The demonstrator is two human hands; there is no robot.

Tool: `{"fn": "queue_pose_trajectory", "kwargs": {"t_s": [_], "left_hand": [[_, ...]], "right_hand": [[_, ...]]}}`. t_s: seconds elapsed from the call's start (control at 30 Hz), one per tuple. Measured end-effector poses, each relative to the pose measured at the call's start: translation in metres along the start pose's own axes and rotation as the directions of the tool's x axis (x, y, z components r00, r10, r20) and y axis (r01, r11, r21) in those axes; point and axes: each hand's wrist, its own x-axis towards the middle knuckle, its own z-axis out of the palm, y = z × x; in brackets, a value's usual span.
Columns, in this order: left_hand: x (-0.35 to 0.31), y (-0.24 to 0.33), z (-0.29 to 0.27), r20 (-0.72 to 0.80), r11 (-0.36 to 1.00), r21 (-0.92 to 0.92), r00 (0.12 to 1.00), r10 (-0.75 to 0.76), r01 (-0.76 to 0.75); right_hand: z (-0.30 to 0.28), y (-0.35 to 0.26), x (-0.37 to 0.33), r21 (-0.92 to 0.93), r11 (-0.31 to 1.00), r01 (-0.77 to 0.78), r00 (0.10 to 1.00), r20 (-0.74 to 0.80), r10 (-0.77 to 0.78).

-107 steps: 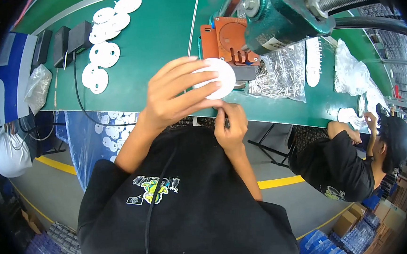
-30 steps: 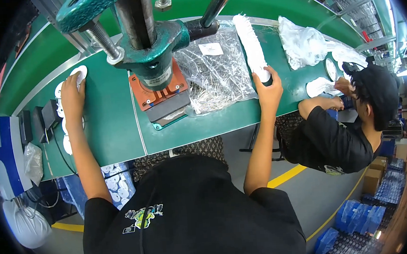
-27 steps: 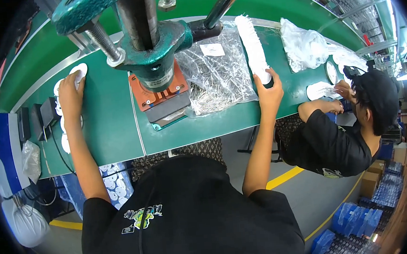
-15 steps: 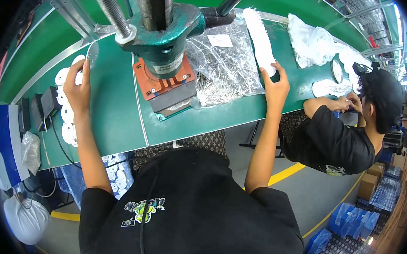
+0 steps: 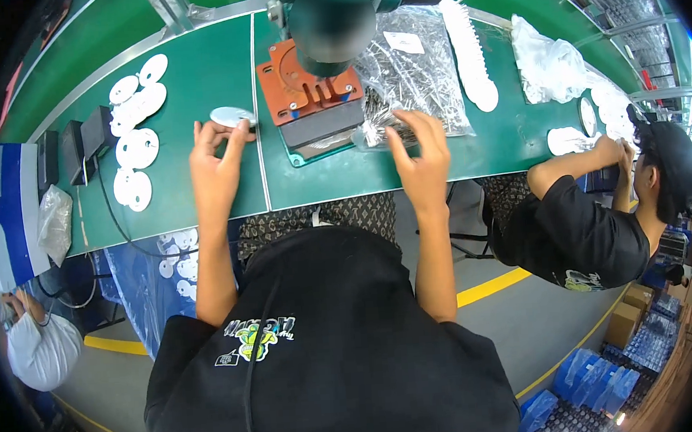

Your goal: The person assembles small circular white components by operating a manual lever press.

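Observation:
Between the thumb and fingers of my left hand (image 5: pixel 216 165), a thin round white disc (image 5: pixel 229 115) is held just above the green table, left of the orange fixture (image 5: pixel 292 82). My right hand (image 5: pixel 422 158) is at the near edge of a clear plastic bag of small metal pins (image 5: pixel 420 70). Its thumb and fingers are apart over loose pins (image 5: pixel 382 117); no pin can be made out in its grasp. A green press head (image 5: pixel 333 28) hangs over the fixture, which sits on a dark block (image 5: pixel 321 125).
White discs (image 5: pixel 137 149) lie in overlapping groups at the left, beside black boxes (image 5: pixel 96 131) and a cable. A long row of white discs (image 5: pixel 472 63) lies right of the pin bag. Farther right are a crumpled plastic bag (image 5: pixel 548 61) and a co-worker (image 5: pixel 594 207) seated at the table.
My left hand has come right and nearer with the disc, away from the disc groups. My right hand has left the long disc row and moved left to the pins. The view has shifted.

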Motion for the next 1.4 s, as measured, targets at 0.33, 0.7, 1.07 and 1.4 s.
{"fn": "queue_pose_trajectory", "kwargs": {"t_s": [0.33, 0.7, 1.07, 1.4], "left_hand": [[-0.025, -0.001, -0.009, 0.099, 0.997, 0.015, 0.992, 0.077, -0.079], [-0.030, 0.009, -0.017, 0.008, 0.980, 0.090, 0.984, 0.175, -0.175], [-0.039, 0.003, -0.023, 0.223, 0.878, 0.296, 0.921, 0.319, -0.376], [-0.038, 0.000, -0.021, 0.335, 0.870, 0.249, 0.881, 0.335, -0.426]], "right_hand": [[0.028, 0.012, 0.010, -0.131, 0.983, 0.131, 0.991, -0.011, -0.133], [0.024, 0.020, 0.020, -0.220, 0.939, 0.264, 0.963, 0.109, -0.245], [0.037, -0.080, -0.028, 0.676, 0.733, -0.079, 0.991, -0.024, 0.129], [0.084, -0.098, -0.036, 0.560, 0.825, -0.072, 0.960, 0.263, -0.094]]}}
